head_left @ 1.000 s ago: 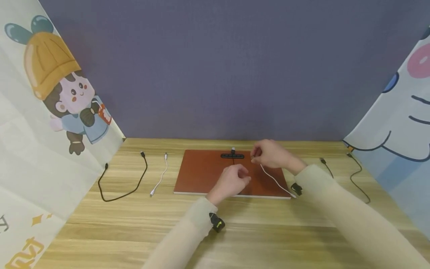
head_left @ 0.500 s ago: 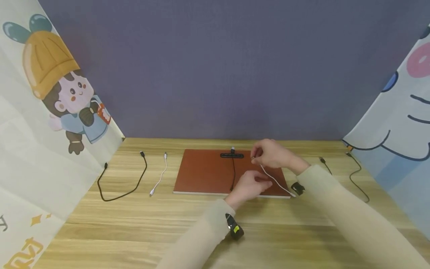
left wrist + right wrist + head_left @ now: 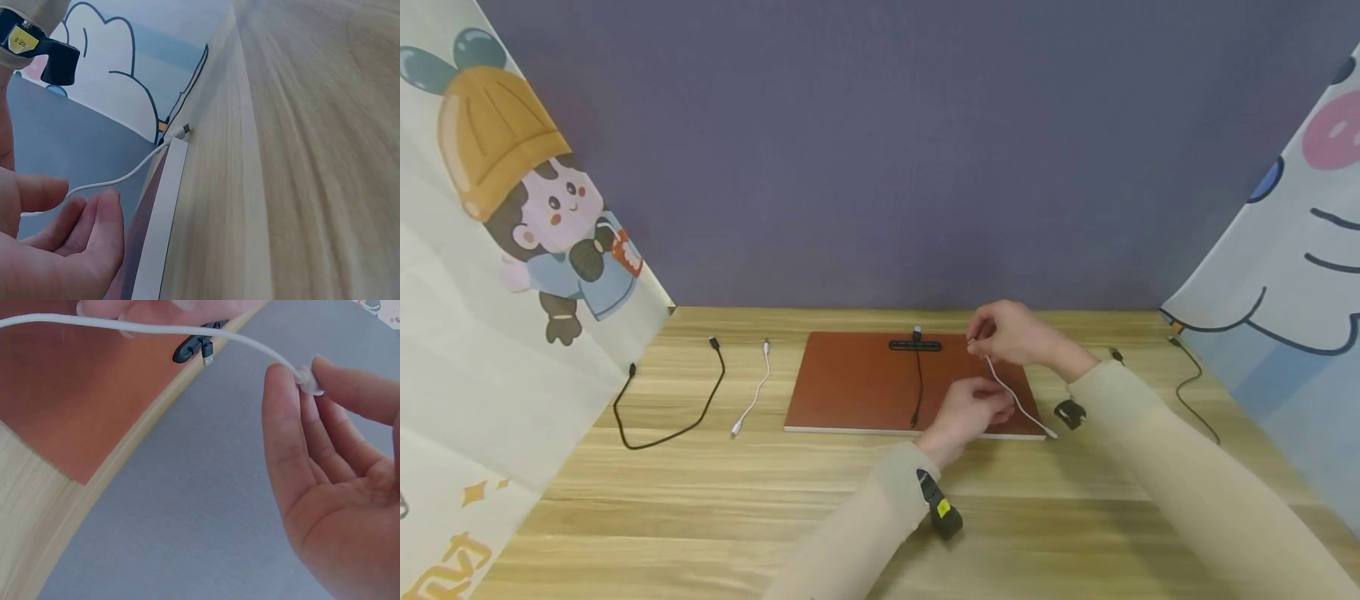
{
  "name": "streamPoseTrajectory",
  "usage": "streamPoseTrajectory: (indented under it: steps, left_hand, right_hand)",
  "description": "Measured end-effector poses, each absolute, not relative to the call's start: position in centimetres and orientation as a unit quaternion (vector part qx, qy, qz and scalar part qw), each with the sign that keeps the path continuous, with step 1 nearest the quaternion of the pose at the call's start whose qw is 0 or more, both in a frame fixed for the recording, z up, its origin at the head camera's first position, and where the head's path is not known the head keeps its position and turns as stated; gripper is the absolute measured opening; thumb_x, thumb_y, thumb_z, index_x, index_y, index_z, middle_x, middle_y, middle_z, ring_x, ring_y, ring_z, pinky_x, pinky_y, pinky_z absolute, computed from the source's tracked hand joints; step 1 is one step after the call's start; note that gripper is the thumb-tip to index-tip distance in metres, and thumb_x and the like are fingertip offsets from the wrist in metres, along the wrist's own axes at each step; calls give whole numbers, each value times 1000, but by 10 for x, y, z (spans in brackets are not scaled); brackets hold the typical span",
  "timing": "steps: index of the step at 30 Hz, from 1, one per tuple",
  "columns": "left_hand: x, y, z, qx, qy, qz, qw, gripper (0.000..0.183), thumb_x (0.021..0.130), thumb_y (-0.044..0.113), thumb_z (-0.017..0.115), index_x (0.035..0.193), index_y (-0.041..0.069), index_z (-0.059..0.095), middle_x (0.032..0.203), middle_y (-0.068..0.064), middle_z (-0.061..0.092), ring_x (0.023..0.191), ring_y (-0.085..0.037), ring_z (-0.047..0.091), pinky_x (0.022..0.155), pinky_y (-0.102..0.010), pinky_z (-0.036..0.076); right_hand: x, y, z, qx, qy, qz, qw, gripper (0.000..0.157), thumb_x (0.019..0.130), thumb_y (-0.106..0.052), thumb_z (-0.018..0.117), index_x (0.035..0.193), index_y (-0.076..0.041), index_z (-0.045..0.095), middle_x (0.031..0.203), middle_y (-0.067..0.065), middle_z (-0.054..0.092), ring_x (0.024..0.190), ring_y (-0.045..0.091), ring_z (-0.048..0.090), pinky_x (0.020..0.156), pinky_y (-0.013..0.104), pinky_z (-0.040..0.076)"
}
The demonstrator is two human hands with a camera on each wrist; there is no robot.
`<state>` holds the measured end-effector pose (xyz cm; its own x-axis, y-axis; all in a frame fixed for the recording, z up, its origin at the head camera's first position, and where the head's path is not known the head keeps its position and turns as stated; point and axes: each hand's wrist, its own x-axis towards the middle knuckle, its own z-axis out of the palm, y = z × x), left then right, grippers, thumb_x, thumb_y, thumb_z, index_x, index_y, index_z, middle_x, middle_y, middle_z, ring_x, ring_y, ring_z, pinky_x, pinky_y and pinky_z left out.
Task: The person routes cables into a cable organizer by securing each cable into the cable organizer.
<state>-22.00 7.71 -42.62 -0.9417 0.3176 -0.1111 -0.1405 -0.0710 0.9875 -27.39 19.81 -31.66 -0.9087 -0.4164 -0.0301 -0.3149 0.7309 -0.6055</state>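
Observation:
Thumb and fingers of my right hand [image 3: 1011, 335] pinch one plug of a white charging cable [image 3: 1024, 407], held up above the right part of a reddish-brown board [image 3: 850, 383]. From there the cable slopes down to its other plug [image 3: 181, 131], lying at the board's near right corner. My left hand [image 3: 964, 410] is beside the middle of the cable, thumb and fingers apart, and the cable [image 3: 119, 181] passes right by its fingertips. A black cable holder [image 3: 898, 346] sits at the board's far edge, with a black cable [image 3: 921, 379] running through it toward the front.
On the left of the wooden table [image 3: 662, 517] lie a bent black cable [image 3: 679, 435] and a short white cable [image 3: 758, 392]. More dark cables, one of them long [image 3: 1183, 385], lie to the right. A grey-blue wall [image 3: 880, 167] stands behind the table.
My left hand has moved right across the board, from near the black cable to the white cable. My right hand has risen slightly, keeping the white plug pinched.

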Motion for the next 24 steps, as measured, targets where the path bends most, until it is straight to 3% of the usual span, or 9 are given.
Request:
streamPoseTrajectory:
  steps: [12,24]
  left_hand:
    - [-219,82,-423,54,615,768,171,6,96,4,68,95,-1,67,83,-10,70,74,-18,70,74,-32,60]
    - [-225,69,-424,60,621,765,159,8,93,6,72,97,1,66,86,-9,72,76,-21,71,74,-34,60]
  right_hand:
    - [-280,203,-317,-183,925,-323,82,11,93,-7,71,101,-1,68,85,7,71,73,34,70,65,36,56]
    - [-285,203,-314,-172,910,-372,65,15,94,-5,70,105,5,66,92,15,71,75,25,72,68,33,59]
